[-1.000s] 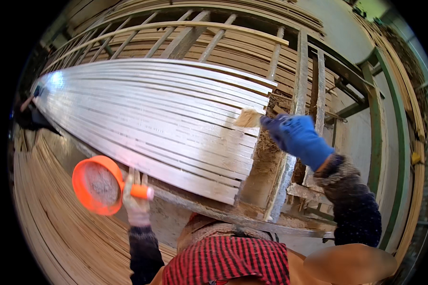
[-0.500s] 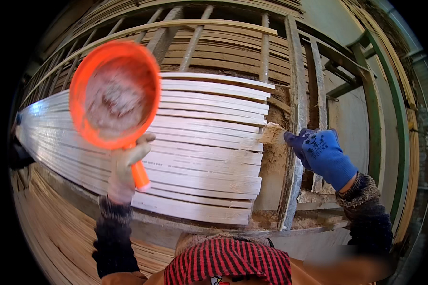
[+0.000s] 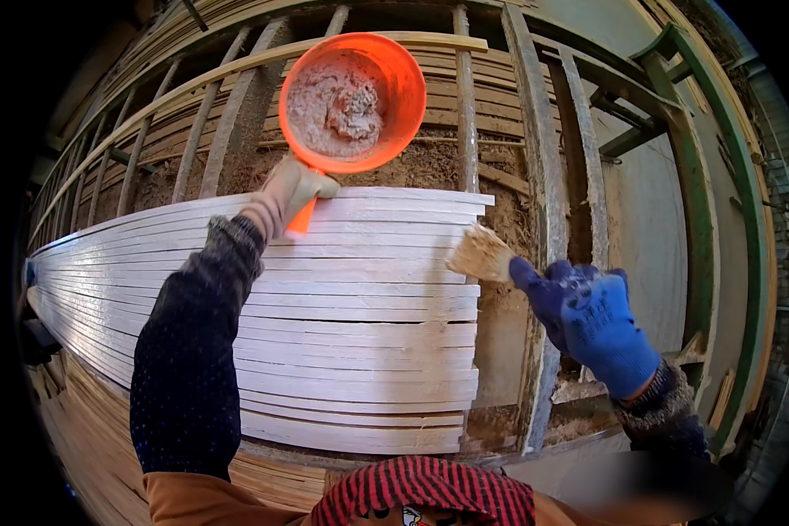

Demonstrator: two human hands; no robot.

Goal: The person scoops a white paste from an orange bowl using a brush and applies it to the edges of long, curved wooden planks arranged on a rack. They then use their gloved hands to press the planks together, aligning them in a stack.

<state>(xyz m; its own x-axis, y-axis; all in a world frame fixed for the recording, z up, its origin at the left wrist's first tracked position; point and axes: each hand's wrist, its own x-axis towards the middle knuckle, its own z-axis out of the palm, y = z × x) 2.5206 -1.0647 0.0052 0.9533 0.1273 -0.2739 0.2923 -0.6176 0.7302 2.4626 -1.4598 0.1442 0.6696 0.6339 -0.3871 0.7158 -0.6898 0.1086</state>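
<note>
Presently hands well apart, each loaded. Pale-gloved left hand is wrapped round the handle of an orange pot; right hand is closed on a wide brush, grip end hidden in the fist. Brush tip overlaps the right-hand ends of the white strips; contact or slight gap, cannot tell. Pot is out at the strips' far edge, over the rack, lumpy pinkish paste inside.

Risks (judged): one-handed grip low on the handle leaves the pot's weight beyond the wrist; a slip or roll could drop paste through the rack onto the stacked wood below. Strips seem loose, side by side; a hard sideways stroke could shift one or catch the brush in a gap. Left sleeve passes above the strips and might smear them if lowered.

Writing: dark print on the blue glove, too blurred to read. Striped red-and-black cloth carries a small emblem and partial lettering, cut off below. No label made out on pot or brush, nor on the green frame farther right.
</note>
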